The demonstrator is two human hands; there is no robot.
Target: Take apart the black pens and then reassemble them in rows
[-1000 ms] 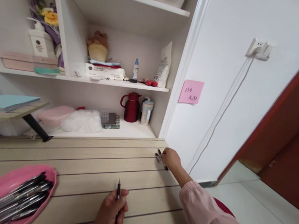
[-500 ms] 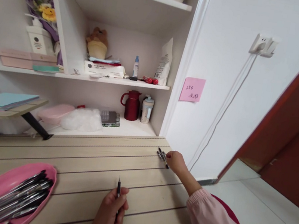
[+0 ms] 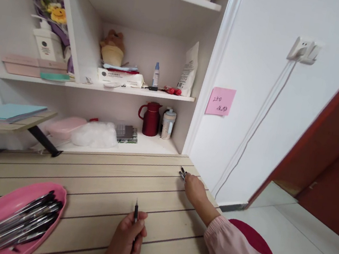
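An uncapped black pen (image 3: 136, 212) is held nearly upright in my left hand (image 3: 128, 238), its tip pointing away from me. Thumb and fingers wrap round its barrel. At the table's far right edge, my right hand (image 3: 195, 190) is curled low over several small dark pen caps (image 3: 182, 173). Its fingertips are mostly hidden behind the hand, so I cannot make out what they grip. Further left, a pink tray (image 3: 62, 196) holds several black and clear pens (image 3: 22, 224) lying side by side.
The slatted wooden table (image 3: 99, 184) meets a white shelf unit (image 3: 130, 90) at the back. A red jug (image 3: 151, 120) and a cup (image 3: 167, 125) stand there. To the left, a small raised stand (image 3: 42, 117) carries a blue folder (image 3: 7, 112). A red stool (image 3: 254, 239) is beside the table.
My right hand has shifted slightly left and now covers more of the pen caps. My left hand keeps the pen in nearly the same place. The view has shifted a little.
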